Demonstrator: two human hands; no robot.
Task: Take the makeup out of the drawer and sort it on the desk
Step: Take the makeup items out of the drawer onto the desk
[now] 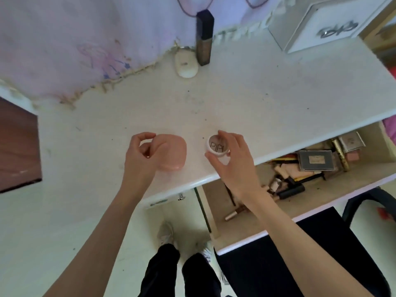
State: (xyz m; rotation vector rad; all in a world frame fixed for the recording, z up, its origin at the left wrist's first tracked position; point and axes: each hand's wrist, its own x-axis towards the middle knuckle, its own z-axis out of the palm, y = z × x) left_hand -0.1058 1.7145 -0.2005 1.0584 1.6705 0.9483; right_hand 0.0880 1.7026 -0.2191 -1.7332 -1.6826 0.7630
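Note:
My right hand (230,155) grips a small white round jar (216,146) with a clear lettered lid, just above the white desk (257,99) near its front edge. A pink rounded compact (174,155) lies on the desk to the jar's left. At that compact's left edge is my left hand (142,152), fingers loosely curled and holding nothing. The open drawer (240,239) below right holds several makeup items: a dark palette (316,160), a gold tube (341,158), a rose-gold lipstick (234,213) and black tubes.
At the back of the desk stand a tall dark bottle (204,39), a white oval case (186,65) and a white box (321,24). A brown panel (17,146) is at left. A black chair (300,264) sits below the drawer.

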